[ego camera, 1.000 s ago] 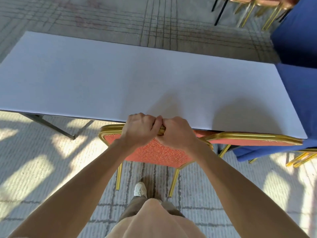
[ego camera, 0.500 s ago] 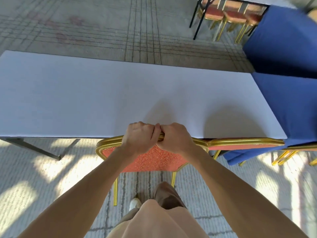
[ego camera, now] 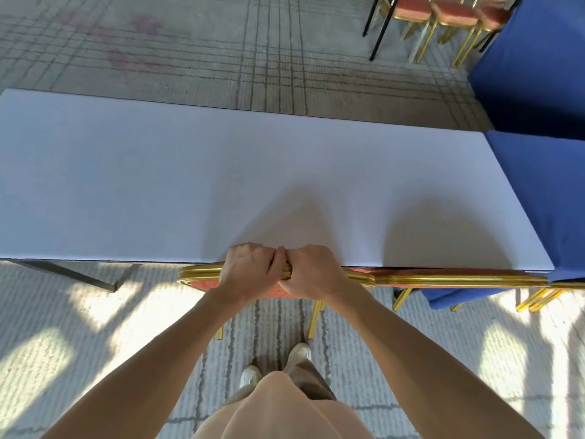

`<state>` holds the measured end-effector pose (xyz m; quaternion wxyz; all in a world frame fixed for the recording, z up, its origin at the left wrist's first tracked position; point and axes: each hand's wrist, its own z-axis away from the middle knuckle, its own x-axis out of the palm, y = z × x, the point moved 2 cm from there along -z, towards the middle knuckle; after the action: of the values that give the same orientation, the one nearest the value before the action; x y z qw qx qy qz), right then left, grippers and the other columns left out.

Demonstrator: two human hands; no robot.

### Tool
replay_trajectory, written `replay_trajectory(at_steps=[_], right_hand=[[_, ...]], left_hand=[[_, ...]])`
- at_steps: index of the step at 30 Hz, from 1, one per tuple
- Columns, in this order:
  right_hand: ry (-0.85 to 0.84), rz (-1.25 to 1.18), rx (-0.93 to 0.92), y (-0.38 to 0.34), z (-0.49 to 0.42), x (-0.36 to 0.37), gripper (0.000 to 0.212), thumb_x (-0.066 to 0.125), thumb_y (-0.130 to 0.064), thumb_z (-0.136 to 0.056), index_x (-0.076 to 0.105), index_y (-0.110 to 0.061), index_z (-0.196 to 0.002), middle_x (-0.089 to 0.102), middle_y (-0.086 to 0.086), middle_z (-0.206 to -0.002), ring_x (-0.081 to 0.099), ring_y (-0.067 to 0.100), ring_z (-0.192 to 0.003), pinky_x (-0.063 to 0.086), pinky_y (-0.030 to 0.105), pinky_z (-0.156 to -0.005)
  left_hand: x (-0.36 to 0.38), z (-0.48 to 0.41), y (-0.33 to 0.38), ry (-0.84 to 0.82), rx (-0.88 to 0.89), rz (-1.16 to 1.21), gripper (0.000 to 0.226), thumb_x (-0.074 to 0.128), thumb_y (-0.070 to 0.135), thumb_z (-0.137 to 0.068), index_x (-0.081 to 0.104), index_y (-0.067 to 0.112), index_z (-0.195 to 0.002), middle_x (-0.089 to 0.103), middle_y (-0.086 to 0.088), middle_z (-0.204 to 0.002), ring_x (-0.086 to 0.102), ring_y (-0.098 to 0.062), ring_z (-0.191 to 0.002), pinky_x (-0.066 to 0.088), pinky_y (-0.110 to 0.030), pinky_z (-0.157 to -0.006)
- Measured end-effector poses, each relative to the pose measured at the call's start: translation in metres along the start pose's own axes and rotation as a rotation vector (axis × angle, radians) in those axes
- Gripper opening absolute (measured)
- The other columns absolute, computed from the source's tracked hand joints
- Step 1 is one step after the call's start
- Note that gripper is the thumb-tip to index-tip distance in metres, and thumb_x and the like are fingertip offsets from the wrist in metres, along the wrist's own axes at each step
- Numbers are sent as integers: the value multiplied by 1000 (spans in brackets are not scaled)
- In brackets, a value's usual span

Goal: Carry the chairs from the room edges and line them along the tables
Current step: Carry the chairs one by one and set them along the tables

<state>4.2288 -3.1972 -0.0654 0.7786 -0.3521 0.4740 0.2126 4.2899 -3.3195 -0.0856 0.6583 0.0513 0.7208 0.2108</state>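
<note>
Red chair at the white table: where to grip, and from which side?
On the red chair, grip the gold top rail, coming from behind and above. Its front is hidden under the white table, so only that slim rail is exposed. The left hand and right hand wrap it mid-span.

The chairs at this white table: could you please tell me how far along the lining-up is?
Done: one red chair sits tucked at the right end of the white table. In hand: the left hand and right hand grip the top rail of a second chair beside it, close against the table edge. Left: the near edge further left shows no chair, so more seem needed there.
</note>
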Motion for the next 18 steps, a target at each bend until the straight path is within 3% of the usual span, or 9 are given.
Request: replay_trajectory(at_steps=[5, 12, 18], right_hand=[[-16, 44, -39, 8, -24, -20, 26, 56, -40, -91, 62, -17, -101, 64, 7, -90, 61, 29, -83, 48, 36, -71], [24, 62, -42, 17, -25, -15, 23, 54, -41, -92, 62, -20, -99, 66, 3, -87, 63, 26, -82, 47, 34, -68], [107, 71, 18, 7, -20, 5, 19, 57, -42, -89, 61, -23, -91, 64, -3, -80, 61, 21, -76, 45, 32, -65]], left_hand=[[-6, -28, -2, 52, 18, -8, 56, 16, 44, -95, 38, 19, -50, 37, 5, -44, 45, -21, -47, 34, -30, -55], [-4, -31, -2, 41, 64, -55, 56, 25, 40, -96, 51, 19, -51, 35, 6, -46, 49, -24, -44, 43, -30, -47], [-6, -18, -7, 45, 96, -41, 59, 26, 37, -97, 58, 18, -52, 38, 7, -45, 49, -22, -43, 40, -28, -45]])
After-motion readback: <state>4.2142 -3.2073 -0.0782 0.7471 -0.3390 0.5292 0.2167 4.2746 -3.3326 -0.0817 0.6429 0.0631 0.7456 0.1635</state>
